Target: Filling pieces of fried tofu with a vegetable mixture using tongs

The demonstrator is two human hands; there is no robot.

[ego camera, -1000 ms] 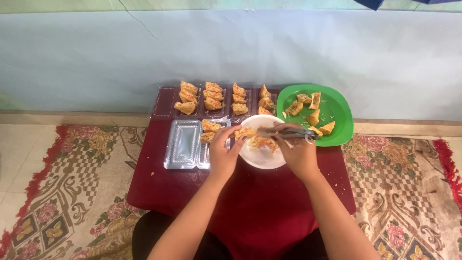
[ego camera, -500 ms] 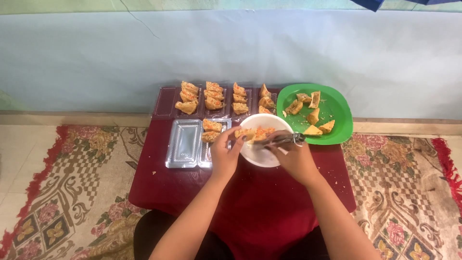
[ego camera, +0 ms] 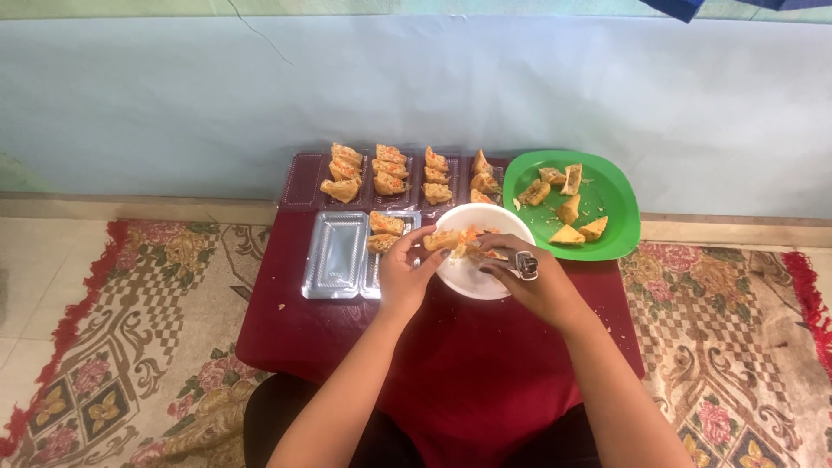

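My left hand (ego camera: 406,276) pinches a stuffed fried piece (ego camera: 444,240) over the left rim of a white bowl (ego camera: 475,273). My right hand (ego camera: 536,284) is closed around a metal utensil (ego camera: 524,263) and its fingers press orange filling into the piece. A clear plastic tray (ego camera: 336,255) just left of the bowl holds two filled pieces (ego camera: 386,230) in its right half. Further back stand clear trays with several filled pieces (ego camera: 381,172).
A green plate (ego camera: 607,201) with several unfilled fried pieces sits at the back right. Everything rests on a low table under a dark red cloth (ego camera: 451,364). A patterned rug (ego camera: 130,347) lies on both sides, a pale blue wall (ego camera: 173,95) behind.
My right hand has drawn in closer over the bowl, and the utensil has gone from pointing sideways to being tucked in the fist. The left hand kept the piece at the bowl's rim.
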